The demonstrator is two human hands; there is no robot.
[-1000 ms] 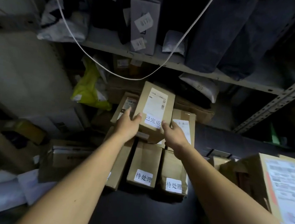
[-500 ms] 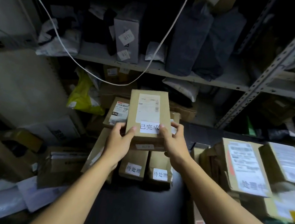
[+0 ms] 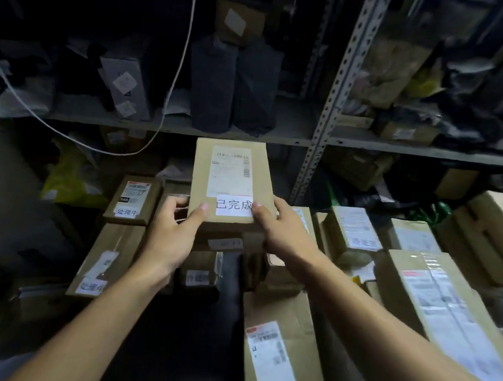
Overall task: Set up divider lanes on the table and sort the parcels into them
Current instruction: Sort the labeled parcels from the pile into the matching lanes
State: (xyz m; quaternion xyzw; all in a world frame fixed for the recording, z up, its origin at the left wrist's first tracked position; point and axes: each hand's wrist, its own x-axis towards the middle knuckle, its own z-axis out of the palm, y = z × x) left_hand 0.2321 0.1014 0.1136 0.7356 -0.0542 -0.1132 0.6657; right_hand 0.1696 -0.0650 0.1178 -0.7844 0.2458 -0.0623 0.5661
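Observation:
A brown cardboard parcel [image 3: 230, 169] with a shipping label and a white "已完成" tag is held up above the dark table [image 3: 187, 355]. My left hand [image 3: 172, 237] grips its near left corner, thumb on top. My right hand [image 3: 283, 231] grips the near right corner, thumb on the tag. Below it lie more brown parcels with white tags: one at the left [image 3: 107, 261], one behind that [image 3: 133, 198], small ones [image 3: 199, 275] under the held parcel, and a long one [image 3: 282, 350] at the near right.
Several larger labelled parcels [image 3: 437, 308] crowd the right side. A metal shelf rack [image 3: 332, 105] behind holds grey bags and boxes. A white cable [image 3: 176, 72] hangs at the left. A yellow bag [image 3: 70, 176] sits by the table's far left.
Both hands have lifted the tagged parcel off the pile and carried it rightward. The view has swung right, bringing more parcels on the right into sight.

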